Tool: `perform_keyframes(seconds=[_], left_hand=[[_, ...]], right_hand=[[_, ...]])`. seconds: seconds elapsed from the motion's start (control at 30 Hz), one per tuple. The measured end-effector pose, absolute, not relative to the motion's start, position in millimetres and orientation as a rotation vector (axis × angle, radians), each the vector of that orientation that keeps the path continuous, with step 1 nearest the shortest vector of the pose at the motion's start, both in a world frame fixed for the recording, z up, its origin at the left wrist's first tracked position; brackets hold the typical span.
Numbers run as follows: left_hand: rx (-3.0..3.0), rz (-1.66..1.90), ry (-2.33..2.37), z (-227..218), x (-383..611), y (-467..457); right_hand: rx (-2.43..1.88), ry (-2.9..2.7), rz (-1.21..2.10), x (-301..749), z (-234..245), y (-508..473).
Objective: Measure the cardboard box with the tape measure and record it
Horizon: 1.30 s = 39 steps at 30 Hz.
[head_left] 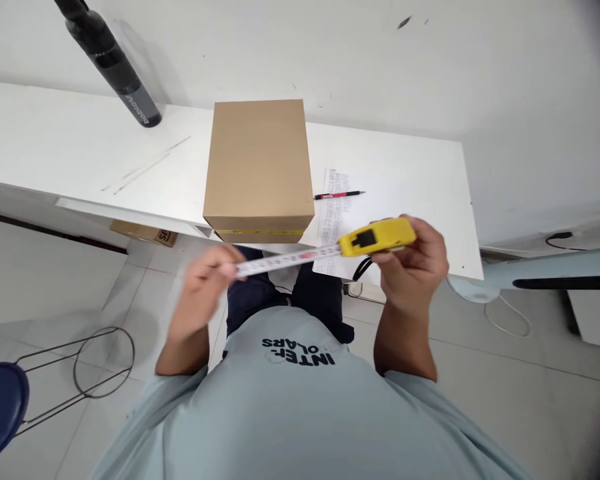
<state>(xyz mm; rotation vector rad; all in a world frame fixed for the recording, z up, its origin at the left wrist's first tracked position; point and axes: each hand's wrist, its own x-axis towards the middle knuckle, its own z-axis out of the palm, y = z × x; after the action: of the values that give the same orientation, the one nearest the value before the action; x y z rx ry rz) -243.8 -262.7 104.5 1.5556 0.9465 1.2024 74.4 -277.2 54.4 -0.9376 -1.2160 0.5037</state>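
A yellow tape measure (403,233) with a black lock and a black wrist strap is gripped in my right hand (413,267). Its white blade (290,259) stretches out leftward, and my left hand (207,283), slightly blurred, pinches the free end. Both hands are raised in front of my body, near the table's front edge. Just beyond the blade, a closed brown cardboard box (259,160) with yellow tape along its front sits on the white table (405,173). Beside the box, a red and black pen (339,195) rests on a sheet of handwritten paper (334,217).
A black bottle (115,67) stands at the back left of the table, against the wall. On the floor at the lower left is a stool with a blue seat (3,407). Another cardboard box (143,231) shows under the table. A cable (515,320) lies at right.
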Motion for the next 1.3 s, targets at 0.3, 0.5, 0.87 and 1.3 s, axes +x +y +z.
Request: perform_keyframes(seconds=[0.3, 0.5, 0.87, 1.3], left_hand=[[1.740, 0.762, 0.891, 73, -181, -258], [2.488, 1.225, 1.037, 88, -174, -239], [2.349, 1.092, 1.527, 91, -125, -173], [2.524, 0.852, 1.651, 98, -227, -216]], right_hand=[[-0.972, -1.383, 0.710, 43, 49, -284], [-1.044, -1.150, 0.811, 53, 41, -278], [-1.000, -0.935, 1.031, 46, 26, -279], [-0.958, -0.838, 1.005, 67, 48, -266]])
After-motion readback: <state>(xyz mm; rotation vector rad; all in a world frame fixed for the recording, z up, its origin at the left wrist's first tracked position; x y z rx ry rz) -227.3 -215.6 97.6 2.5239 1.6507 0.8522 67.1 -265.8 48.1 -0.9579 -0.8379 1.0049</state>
